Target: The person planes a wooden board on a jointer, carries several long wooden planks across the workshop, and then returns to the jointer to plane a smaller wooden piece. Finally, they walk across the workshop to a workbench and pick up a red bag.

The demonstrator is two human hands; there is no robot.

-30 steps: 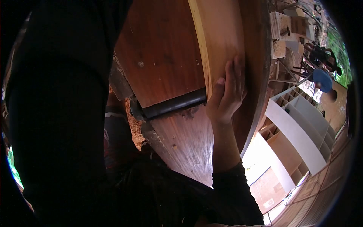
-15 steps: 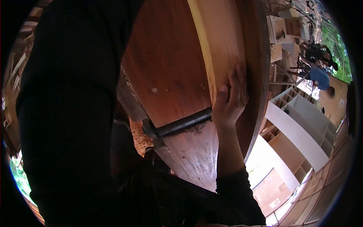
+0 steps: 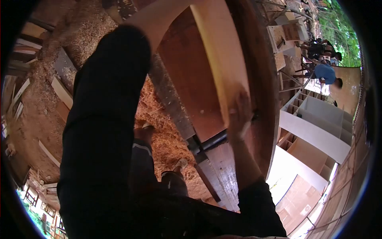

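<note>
My right hand (image 3: 240,115) lies on the near end of a pale wooden board (image 3: 223,51), fingers stretched along its face and slightly blurred. The board stands on edge beside a dark brown upright plank (image 3: 260,79). Beneath it is a reddish-brown flat bed (image 3: 187,75), crossed by a dark roller-like bar (image 3: 215,140) close to my right hand. A worn, shiny surface (image 3: 223,159) continues on the near side of that bar. At the top, my left forearm (image 3: 159,20) reaches over the bed toward the board's far part; the left hand is out of the frame.
Wood shavings (image 3: 159,115) cover the ground by my feet (image 3: 181,164). Loose offcuts (image 3: 61,91) lie at left. White shelving units (image 3: 314,123) stand at right, and a person in a blue shirt (image 3: 325,73) is farther off with another person.
The view has swung, showing more shavings-covered floor at left. My left forearm now shows at the top, where the sleeve covered the view before. My right hand stays on the board's end.
</note>
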